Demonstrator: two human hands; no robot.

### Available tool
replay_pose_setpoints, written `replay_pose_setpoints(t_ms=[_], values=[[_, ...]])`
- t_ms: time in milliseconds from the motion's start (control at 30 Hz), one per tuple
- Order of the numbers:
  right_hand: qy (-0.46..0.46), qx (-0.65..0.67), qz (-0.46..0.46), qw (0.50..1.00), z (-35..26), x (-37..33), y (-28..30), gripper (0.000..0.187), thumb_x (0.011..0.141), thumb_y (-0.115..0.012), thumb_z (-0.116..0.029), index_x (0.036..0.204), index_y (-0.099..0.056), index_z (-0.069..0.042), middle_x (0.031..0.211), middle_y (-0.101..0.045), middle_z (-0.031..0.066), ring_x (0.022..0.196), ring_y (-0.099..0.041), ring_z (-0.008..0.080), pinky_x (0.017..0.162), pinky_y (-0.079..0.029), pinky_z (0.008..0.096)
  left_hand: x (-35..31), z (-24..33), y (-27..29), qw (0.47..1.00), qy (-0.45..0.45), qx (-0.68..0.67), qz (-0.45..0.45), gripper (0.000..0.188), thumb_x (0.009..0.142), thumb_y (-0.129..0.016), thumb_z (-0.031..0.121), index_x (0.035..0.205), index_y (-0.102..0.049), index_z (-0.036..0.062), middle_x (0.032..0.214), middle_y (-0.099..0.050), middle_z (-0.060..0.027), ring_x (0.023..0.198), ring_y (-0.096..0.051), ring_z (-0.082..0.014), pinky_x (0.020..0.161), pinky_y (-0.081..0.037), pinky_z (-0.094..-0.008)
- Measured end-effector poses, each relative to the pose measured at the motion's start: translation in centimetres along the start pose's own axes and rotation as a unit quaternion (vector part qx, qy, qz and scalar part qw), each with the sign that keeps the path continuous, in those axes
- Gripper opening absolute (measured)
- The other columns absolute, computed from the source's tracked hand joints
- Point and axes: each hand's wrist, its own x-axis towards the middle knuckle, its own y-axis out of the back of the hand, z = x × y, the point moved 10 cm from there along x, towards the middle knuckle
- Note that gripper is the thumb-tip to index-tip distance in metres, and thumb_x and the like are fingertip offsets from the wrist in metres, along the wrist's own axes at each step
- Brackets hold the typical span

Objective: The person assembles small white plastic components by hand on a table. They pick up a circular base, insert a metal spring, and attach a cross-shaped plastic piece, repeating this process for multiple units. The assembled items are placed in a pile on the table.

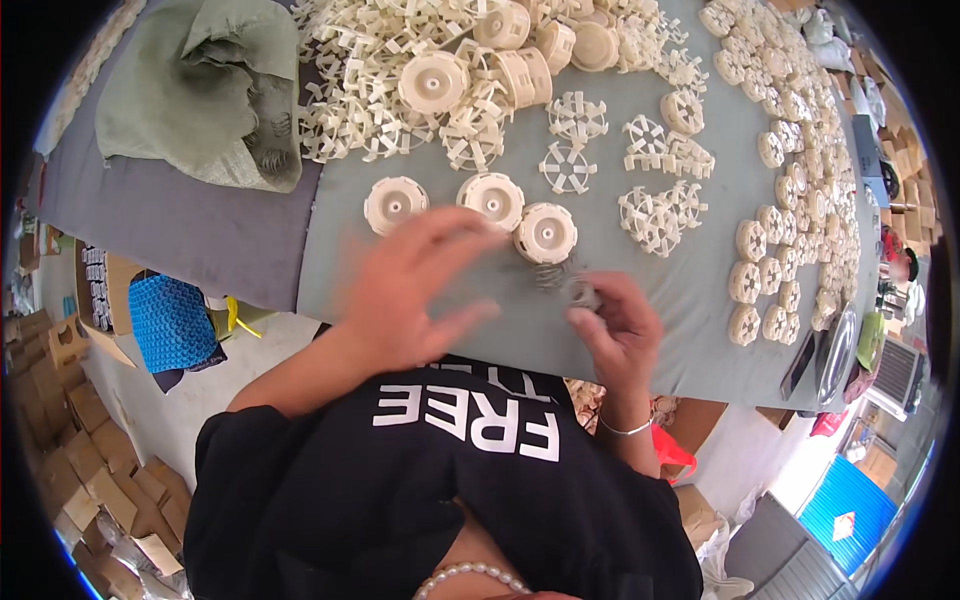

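Observation:
Three round cream plastic housings with small hubs stand in front of me: one housing (396, 204) on the left, a middle housing (492, 200) and a right-hand housing (547, 233). My left hand (405, 290), blurred by motion, is spread beside them, thumb and fingers apart, with nothing seen between them. Its fingertips come close to the middle housing, though touching cannot be told. Between the thumb and fingers of my right hand (625, 325) are small grey metal coil springs (580, 293), partly hidden. More dark springs (547, 276) lie blurred just below the right-hand housing.
A heap of cream spoked plastic pieces (365, 75) covers the far table, with smaller groups of spoked rings (665, 215) nearer. Rows of assembled round parts (790, 220) line the right side. A green woven sack (200, 95) holding springs (268, 155) lies at far left.

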Motion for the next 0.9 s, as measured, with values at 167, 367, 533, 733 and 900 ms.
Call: replay_pose_setpoints(t_ms=[167,367,533,733,900], values=[[-0.185,0.225,-0.083,0.953,1.6,-0.1,-4.6,0.035,0.093,-0.083,-0.001,0.124,-0.068,0.006,0.105,-0.076,0.0085,0.093,-0.073,0.0141,0.077,-0.060,0.0280,0.0,0.8,-4.9,0.974,-0.002,-0.220,-0.046,0.046,0.091,-0.080,0.001,0.136,-0.073,0.0082,0.125,-0.069,-0.0107,0.109,-0.071,-0.0229,0.085,-0.062,-0.0321],[0.094,0.075,0.051,0.991,-1.0,-0.8,-2.1,0.038,0.086,-0.088,0.003,0.120,-0.070,0.003,0.105,-0.076,0.0104,0.089,-0.072,0.0127,0.080,-0.058,0.0274,-0.7,-1.9,-6.1,0.916,0.165,-0.365,-0.031,0.040,0.089,-0.082,-0.002,0.128,-0.077,0.0045,0.114,-0.072,-0.0094,0.101,-0.073,-0.0174,0.081,-0.064,-0.0302],[0.094,0.008,0.029,0.995,-2.5,0.7,-1.7,0.032,0.088,-0.085,0.005,0.117,-0.071,0.003,0.101,-0.074,0.0087,0.087,-0.071,0.0115,0.080,-0.058,0.0265,-1.0,-2.9,-5.9,0.904,0.186,-0.383,-0.024,0.038,0.088,-0.086,0.000,0.125,-0.077,0.0034,0.110,-0.073,-0.0088,0.096,-0.075,-0.0161,0.078,-0.065,-0.0295],[-0.093,0.125,-0.045,0.987,-0.3,1.3,-3.5,0.027,0.089,-0.083,0.003,0.114,-0.072,0.003,0.099,-0.073,0.0079,0.086,-0.071,0.0121,0.076,-0.060,0.0280,-0.4,-1.7,-3.9,0.948,0.084,-0.305,0.044,0.038,0.088,-0.086,0.001,0.125,-0.076,0.0025,0.112,-0.075,-0.0089,0.098,-0.077,-0.0166,0.079,-0.065,-0.0298],[0.297,-0.212,-0.049,0.930,-8.0,1.6,-4.1,0.033,0.081,-0.085,0.000,0.113,-0.075,-0.001,0.094,-0.074,0.0098,0.078,-0.073,0.0205,0.072,-0.061,0.0302,-3.0,-4.5,-8.5,0.719,0.369,-0.586,-0.065,0.025,0.100,-0.080,0.017,0.119,-0.076,0.0016,0.105,-0.076,-0.0062,0.088,-0.075,-0.0151,0.074,-0.065,-0.0293]])
